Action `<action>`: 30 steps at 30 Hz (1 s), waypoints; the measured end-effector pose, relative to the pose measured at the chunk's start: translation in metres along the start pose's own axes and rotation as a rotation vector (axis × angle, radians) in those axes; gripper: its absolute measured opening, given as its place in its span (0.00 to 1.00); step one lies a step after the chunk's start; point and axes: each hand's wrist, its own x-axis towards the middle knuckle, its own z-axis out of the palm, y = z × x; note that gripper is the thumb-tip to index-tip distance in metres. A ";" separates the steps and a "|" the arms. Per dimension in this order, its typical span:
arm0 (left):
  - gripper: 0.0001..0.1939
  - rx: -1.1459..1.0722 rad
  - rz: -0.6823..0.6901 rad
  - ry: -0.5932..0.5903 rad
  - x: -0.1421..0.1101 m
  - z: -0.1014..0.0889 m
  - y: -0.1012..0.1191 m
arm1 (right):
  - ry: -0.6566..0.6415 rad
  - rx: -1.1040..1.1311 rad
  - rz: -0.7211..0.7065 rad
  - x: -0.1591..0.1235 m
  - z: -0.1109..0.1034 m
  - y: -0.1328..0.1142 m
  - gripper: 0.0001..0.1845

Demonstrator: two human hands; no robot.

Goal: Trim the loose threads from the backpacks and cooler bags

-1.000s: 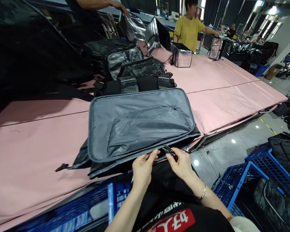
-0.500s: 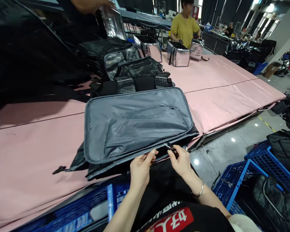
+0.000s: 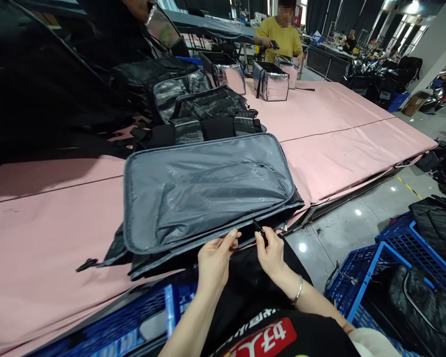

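Observation:
A grey-lined bag panel (image 3: 208,186) lies open on the pink table (image 3: 52,218), over a black bag body. My left hand (image 3: 214,260) pinches the panel's near edge between thumb and fingers. Just to its right, my right hand (image 3: 270,254) is closed around a small pair of black thread snips (image 3: 260,231), whose tip points at the same edge. Both hands sit at the table's near edge, over black fabric in my lap.
More black and silver bags (image 3: 193,106) are piled behind the panel. Silver-lined boxes (image 3: 270,82) stand further back, where a person in a yellow shirt (image 3: 278,39) works. Blue crates (image 3: 371,282) with bags stand on the floor at right, another crate (image 3: 141,322) at lower left.
The right hand has tilted the snips more upright and drawn slightly left along the edge. The view shifted a little. The people at the back moved their silver boxes.

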 end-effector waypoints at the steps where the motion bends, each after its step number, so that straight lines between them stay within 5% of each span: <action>1: 0.19 0.001 0.003 0.001 0.000 0.000 0.000 | -0.005 -0.010 -0.009 0.001 -0.001 0.001 0.16; 14: 0.18 0.046 0.032 -0.033 0.001 -0.005 -0.003 | -0.350 -0.111 -0.200 0.024 -0.031 -0.020 0.14; 30: 0.19 0.045 0.023 -0.025 0.002 -0.007 0.001 | -0.382 -0.099 -0.277 0.034 -0.032 -0.016 0.17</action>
